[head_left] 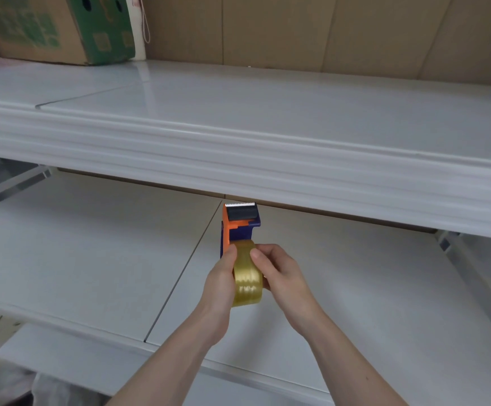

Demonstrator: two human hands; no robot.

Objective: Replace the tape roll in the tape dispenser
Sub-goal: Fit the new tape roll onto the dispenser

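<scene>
Both hands work over the lower white shelf (92, 259), just under the front lip of the upper shelf (238, 148). Left hand (219, 278) is curled round the blue/orange tape dispenser (240, 227), thumb up along the roll's left side; its other fingers are hidden behind, so grip detail can't be told. Right hand (279, 273) is closed on the yellowish clear tape roll (247, 276), thumb on the top edge, fingers wrapped round the right face. Roll sits at the dispenser's hub end, w/ the serrated blade pointing away. Can't tell if the roll is fully seated.

Step, probably: seating the roll or finding the tape end. To do it well: keep the dispenser steady w/ the left, press the roll square onto the hub, not tilted, then peel the end and feed it toward the black roller (243, 213), sticky side down. Keep fingertips off the teeth.
</scene>
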